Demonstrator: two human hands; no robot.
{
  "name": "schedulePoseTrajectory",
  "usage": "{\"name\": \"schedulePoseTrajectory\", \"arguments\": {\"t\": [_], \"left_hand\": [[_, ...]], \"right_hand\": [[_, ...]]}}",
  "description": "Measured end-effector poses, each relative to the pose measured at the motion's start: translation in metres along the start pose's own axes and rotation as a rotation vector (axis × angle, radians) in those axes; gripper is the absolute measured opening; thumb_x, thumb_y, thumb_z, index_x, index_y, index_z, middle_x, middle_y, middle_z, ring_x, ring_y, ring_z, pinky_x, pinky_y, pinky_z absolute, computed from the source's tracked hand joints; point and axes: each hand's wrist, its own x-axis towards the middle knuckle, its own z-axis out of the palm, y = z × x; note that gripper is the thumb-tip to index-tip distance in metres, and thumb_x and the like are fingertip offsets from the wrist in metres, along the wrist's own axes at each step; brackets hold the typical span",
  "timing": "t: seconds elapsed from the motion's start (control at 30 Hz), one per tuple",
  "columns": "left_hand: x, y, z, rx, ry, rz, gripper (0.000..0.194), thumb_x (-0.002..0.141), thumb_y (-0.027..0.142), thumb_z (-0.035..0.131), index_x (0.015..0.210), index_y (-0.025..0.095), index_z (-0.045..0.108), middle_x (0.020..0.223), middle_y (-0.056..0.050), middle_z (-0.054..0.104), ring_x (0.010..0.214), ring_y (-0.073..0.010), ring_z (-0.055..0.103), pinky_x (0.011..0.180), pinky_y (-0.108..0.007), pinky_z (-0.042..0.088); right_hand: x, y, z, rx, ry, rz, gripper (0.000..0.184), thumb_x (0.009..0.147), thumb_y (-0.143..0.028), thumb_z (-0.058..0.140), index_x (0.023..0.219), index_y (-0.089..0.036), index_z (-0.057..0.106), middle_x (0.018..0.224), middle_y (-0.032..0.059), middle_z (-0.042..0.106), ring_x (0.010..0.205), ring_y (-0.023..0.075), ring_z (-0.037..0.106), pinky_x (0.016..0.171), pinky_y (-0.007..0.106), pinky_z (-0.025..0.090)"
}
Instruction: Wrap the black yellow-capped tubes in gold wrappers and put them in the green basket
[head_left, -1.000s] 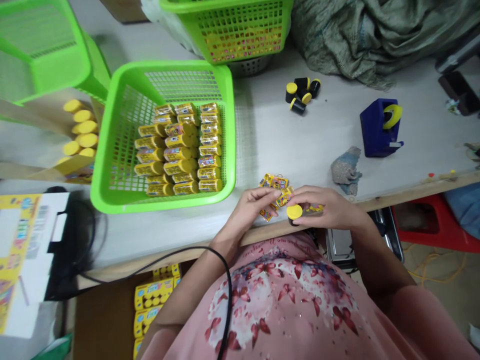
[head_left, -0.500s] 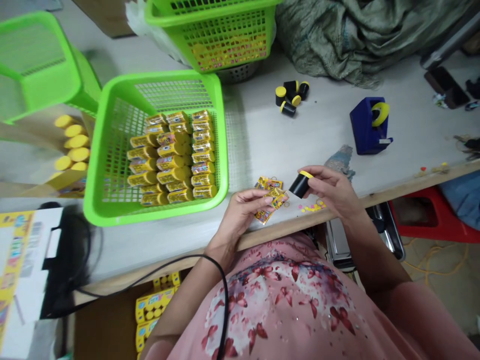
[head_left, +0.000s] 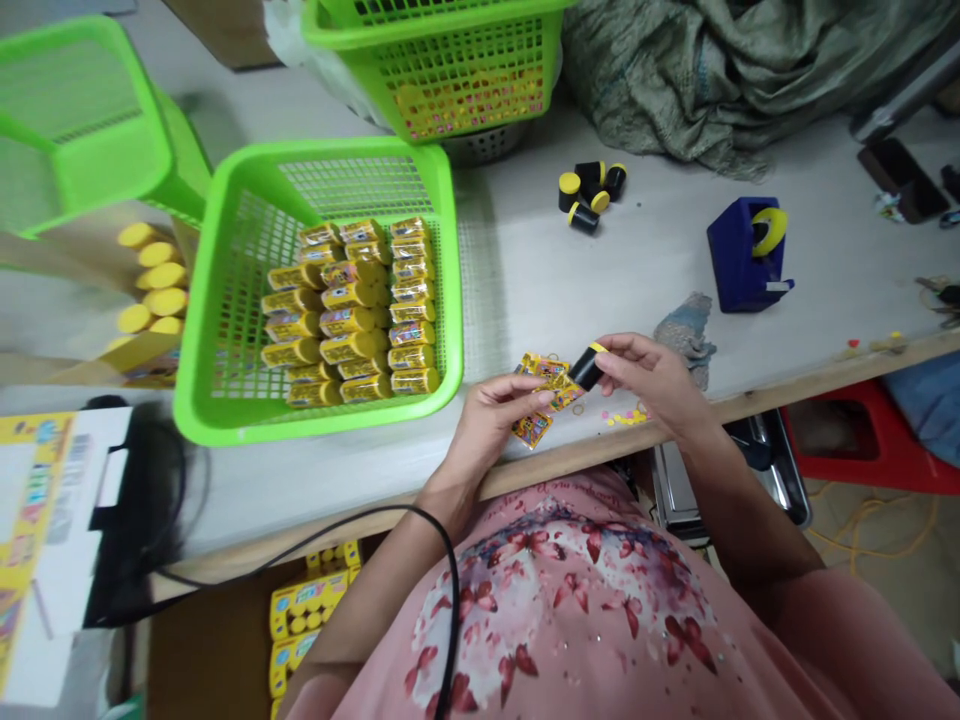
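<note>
My left hand [head_left: 495,415] pinches a yellow printed wrapper sleeve [head_left: 564,397] near the table's front edge. A small black canister with a yellow lid [head_left: 586,369] is in the fingers of my right hand [head_left: 646,375]. It tilts toward the sleeve, its dark end right at the sleeve's right end; whether it has entered cannot be made out. More printed wrappers [head_left: 532,430] lie flat on the table beneath my left fingers. Small yellow and pink bits [head_left: 624,416] are scattered below my right hand.
A green basket [head_left: 454,300] on the left contains rows of wrapped yellow canisters [head_left: 349,320]. Several black canisters [head_left: 583,218] lie farther back. At right are a blue tape dispenser [head_left: 742,255] and a crumpled greyish cloth [head_left: 686,335]. A black cable [head_left: 360,513] crosses my left forearm.
My right hand first lifted the canister and tipped it from upright to slanting, uncovering the small bits. It then brought the canister left to the sleeve. My left hand kept its pinch.
</note>
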Motion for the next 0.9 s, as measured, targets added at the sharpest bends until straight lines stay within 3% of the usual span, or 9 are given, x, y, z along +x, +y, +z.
{"name": "schedulePoseTrajectory", "arguments": {"t": [0.27, 0.4, 0.53, 0.77, 0.9], "left_hand": [[0.001, -0.004, 0.000, 0.102, 0.020, 0.068, 0.028, 0.054, 0.032, 0.090, 0.077, 0.020, 0.080, 0.075, -0.001, 0.077, 0.067, -0.0133, 0.066, 0.072, -0.026, 0.051], [0.005, -0.006, 0.001, 0.030, -0.039, 0.036, 0.036, 0.051, 0.029, 0.092, 0.084, 0.022, 0.080, 0.088, -0.002, 0.079, 0.077, -0.0150, 0.068, 0.081, -0.028, 0.052], [0.006, -0.005, 0.001, 0.003, -0.038, 0.065, 0.036, 0.051, 0.027, 0.091, 0.084, 0.022, 0.080, 0.094, -0.002, 0.078, 0.085, -0.0165, 0.068, 0.083, -0.028, 0.051], [0.005, -0.003, 0.003, -0.017, 0.040, 0.162, 0.035, 0.051, 0.029, 0.091, 0.080, 0.019, 0.076, 0.083, -0.001, 0.076, 0.075, -0.0151, 0.067, 0.077, -0.028, 0.053], [0.004, 0.001, 0.004, -0.130, 0.016, 0.089, 0.035, 0.051, 0.029, 0.091, 0.081, 0.018, 0.076, 0.075, 0.002, 0.075, 0.061, -0.0107, 0.064, 0.069, -0.026, 0.052]], "right_hand": [[-0.002, -0.006, 0.014, 0.091, 0.024, 0.140, 0.049, 0.054, -0.049, 0.089, 0.081, -0.018, 0.063, 0.068, -0.0044, 0.066, 0.053, 0.0082, 0.062, 0.053, 0.023, 0.056], [-0.002, -0.004, 0.020, 0.098, 0.028, 0.131, 0.047, 0.056, -0.047, 0.088, 0.083, -0.017, 0.063, 0.069, -0.0047, 0.067, 0.054, 0.0073, 0.064, 0.056, 0.021, 0.056], [-0.002, 0.002, 0.027, 0.078, 0.044, 0.055, 0.045, 0.060, -0.045, 0.086, 0.085, -0.018, 0.061, 0.071, -0.0046, 0.068, 0.055, 0.0073, 0.064, 0.058, 0.023, 0.057], [-0.004, 0.019, 0.048, -0.004, 0.166, -0.152, 0.044, 0.064, -0.046, 0.084, 0.088, -0.021, 0.058, 0.079, -0.0017, 0.070, 0.069, 0.0115, 0.067, 0.068, 0.026, 0.059], [-0.004, 0.026, 0.048, -0.166, 0.150, -0.280, 0.037, 0.075, -0.051, 0.075, 0.094, -0.021, 0.063, 0.091, 0.0032, 0.072, 0.082, 0.0158, 0.069, 0.076, 0.031, 0.060]]}}
